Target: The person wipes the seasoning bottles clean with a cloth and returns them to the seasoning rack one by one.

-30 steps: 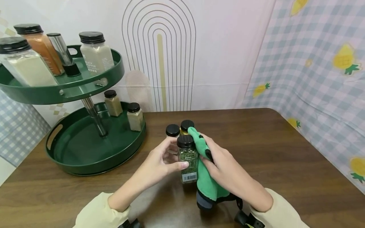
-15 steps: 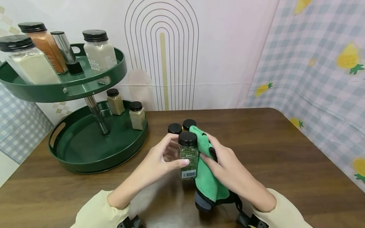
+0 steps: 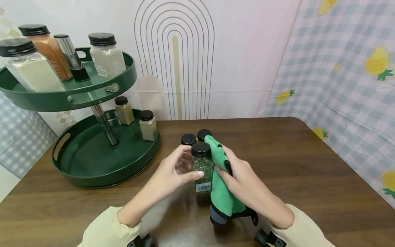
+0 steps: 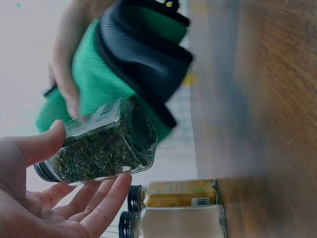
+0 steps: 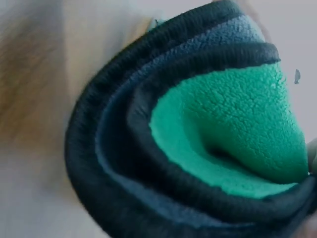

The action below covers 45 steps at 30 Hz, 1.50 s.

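Dark wood-grain covers the table (image 3: 308, 164), with a white sheet (image 3: 247, 51) behind it printed with thin arches. Just above the tabletop, near the middle, a herb jar (image 3: 206, 164) hangs tilted in the left hand (image 3: 172, 172), clear of the wood in the left wrist view. That hand is half curled: thumb on the near face, fingers spread along the far side. The right hand (image 3: 240, 175) is folded onto a green cloth (image 3: 221, 193), thumb near, fingertips hidden, the cloth lying against the jar's right side.

Wiping seems to be the step in hand. To do it well, the left grip should be firm but light, since bare glass may slip; the cloth should sit flat, press evenly and cover each face, the jar turned between strokes. Its loose lower folds could brush the yellow jar (image 4: 173, 192) or pale jar (image 4: 181, 223) standing just beyond, so small strokes look safest.

At left, a two-tier stand (image 3: 105, 181) carries larger jars above and two small ones below. Checked fabric (image 3: 339, 103) with yellow fruit drapes the right side.
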{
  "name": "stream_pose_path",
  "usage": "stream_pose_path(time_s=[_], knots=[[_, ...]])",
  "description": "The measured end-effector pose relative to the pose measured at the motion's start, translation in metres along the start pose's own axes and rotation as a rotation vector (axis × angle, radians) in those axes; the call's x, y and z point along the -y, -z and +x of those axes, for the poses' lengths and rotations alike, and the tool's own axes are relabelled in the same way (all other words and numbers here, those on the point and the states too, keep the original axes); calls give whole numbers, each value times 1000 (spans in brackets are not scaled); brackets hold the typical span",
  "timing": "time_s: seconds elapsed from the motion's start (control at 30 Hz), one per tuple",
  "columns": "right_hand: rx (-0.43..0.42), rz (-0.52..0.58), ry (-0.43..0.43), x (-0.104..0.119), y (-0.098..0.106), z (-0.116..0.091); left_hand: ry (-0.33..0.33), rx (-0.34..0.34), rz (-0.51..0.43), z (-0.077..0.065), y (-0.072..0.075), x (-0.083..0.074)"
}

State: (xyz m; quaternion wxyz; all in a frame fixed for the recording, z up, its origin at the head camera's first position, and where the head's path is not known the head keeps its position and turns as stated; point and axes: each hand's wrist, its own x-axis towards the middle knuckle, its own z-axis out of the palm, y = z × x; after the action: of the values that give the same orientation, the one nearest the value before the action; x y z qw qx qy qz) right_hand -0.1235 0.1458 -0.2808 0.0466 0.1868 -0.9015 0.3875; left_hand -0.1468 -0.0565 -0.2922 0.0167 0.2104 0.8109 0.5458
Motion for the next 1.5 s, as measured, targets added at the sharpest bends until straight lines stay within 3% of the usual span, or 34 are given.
stream_pose_path(time_s=[0.13,0.23,0.5,0.7,0.9,1.1,1.27,1.5], knots=[[84,-7,-36,-7,-4,5,-27,8,-35,-2,0,-3],[89,-19,-47,-8,-3,6,-43,15,-40,-2,1,-4],[-46,-14,13,9,11,-5,-47,56,42,0,1,2],[-100,-36,66,15,14,-9,-31,34,50,2,-2,7],[-25,-19,2,6,1,0,8,-13,35,-1,-2,3],[97,37,-78,-4,-7,6,-29,12,-55,-4,4,-5],[72,65,-75,-5,-4,5,-10,38,-159,-3,5,-5],[21,114,-153,8,7,0,-19,1,50,-6,-2,-4]])
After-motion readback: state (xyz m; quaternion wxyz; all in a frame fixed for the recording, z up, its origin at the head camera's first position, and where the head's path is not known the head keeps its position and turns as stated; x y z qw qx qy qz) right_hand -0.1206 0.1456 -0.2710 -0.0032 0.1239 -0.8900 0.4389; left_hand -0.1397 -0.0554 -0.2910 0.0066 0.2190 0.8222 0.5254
